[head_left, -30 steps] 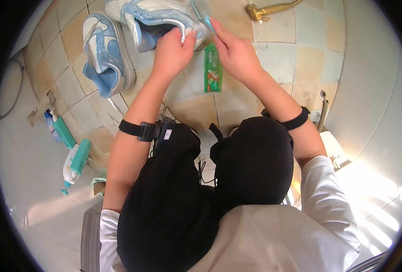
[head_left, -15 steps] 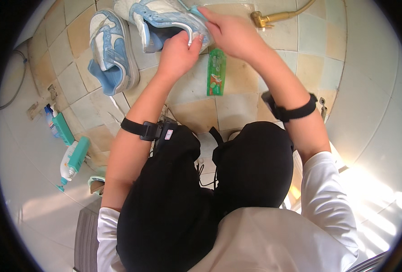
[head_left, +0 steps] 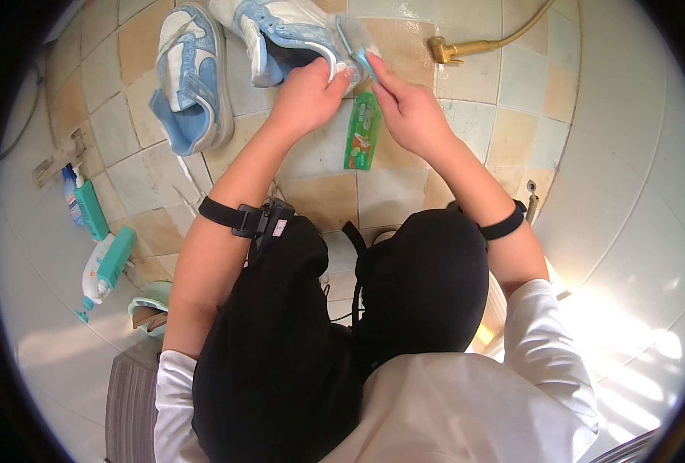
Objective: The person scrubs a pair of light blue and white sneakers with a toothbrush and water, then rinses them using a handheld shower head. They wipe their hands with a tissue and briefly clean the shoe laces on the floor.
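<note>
A blue-and-white sneaker point(head_left: 269, 48) lies at the top of the view, wet-looking and partly cut off by its edge. My left hand point(head_left: 308, 99) is closed on its collar near the heel, thumb on the outside and fingers hidden inside the opening. In my right hand point(head_left: 413, 116) is the handle of a light-blue brush point(head_left: 348, 42) with pale bristles, held beside the shoe's right side near the heel. Its bristles are blurred, so contact with the shoe is hard to judge. Between my forearms, a green packet point(head_left: 362, 135) lies on the tiles.
The matching sneaker point(head_left: 196, 77) stands at the left on the tiled floor point(head_left: 319, 202). A brass spray nozzle point(head_left: 449, 51) with its hose lies at the far right. Along the left wall are teal and white bottles point(head_left: 109, 262) and a pale green bucket point(head_left: 154, 297).
My right hand has drawn the brush down and a little to the right along the shoe's side. My left hand keeps its hold; the whole view has shifted slightly.
</note>
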`<state>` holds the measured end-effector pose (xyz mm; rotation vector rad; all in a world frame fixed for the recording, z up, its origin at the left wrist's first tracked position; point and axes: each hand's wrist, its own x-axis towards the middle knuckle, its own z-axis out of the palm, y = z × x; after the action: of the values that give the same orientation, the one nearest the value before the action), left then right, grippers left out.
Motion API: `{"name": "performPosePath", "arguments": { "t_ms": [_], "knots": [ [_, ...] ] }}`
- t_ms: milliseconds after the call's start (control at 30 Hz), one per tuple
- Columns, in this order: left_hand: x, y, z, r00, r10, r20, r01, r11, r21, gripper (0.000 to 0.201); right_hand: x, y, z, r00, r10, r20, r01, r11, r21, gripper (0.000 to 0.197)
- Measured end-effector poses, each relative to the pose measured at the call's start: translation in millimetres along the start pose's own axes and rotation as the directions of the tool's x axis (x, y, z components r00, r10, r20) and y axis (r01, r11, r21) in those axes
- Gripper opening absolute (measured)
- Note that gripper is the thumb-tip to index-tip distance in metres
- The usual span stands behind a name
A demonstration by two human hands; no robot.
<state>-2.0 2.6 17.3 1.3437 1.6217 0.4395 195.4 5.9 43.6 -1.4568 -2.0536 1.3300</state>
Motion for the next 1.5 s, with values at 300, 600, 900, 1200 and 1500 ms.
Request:
{"name": "performPosePath", "arguments": {
  "t_ms": [300, 600, 900, 1200, 1500],
  "knots": [
    [-20, -24, -6, 0.999, 0.044, 0.022, -0.044, 0.999, 0.004, 0.038, -41, -1, 26, 1.0, -0.006, -0.002, 0.006, 0.974, 0.228, 0.049],
    [-19, -29, -5, 0.997, 0.016, 0.071, -0.018, 1.0, 0.019, 0.036, 4, -10, 4, 0.99, -0.109, 0.093, 0.107, 0.994, 0.02, 0.048],
    [-7, -32, -3, 0.994, 0.109, 0.01, -0.109, 0.992, -0.057, 0.035, 2, -28, 3, 0.989, -0.024, 0.144, 0.022, 1.0, 0.016, 0.048],
    [-3, -43, -13, 0.996, 0.002, 0.094, 0.008, 0.995, -0.101, 0.037, 7, -16, -4, 0.978, -0.196, 0.073, 0.202, 0.974, -0.101, 0.048],
    [-2, -36, -9, 0.986, 0.169, 0.004, -0.163, 0.958, -0.235, 0.036, -2, -26, 5, 0.975, -0.166, 0.151, 0.2, 0.948, -0.248, 0.056]
  ]
}}
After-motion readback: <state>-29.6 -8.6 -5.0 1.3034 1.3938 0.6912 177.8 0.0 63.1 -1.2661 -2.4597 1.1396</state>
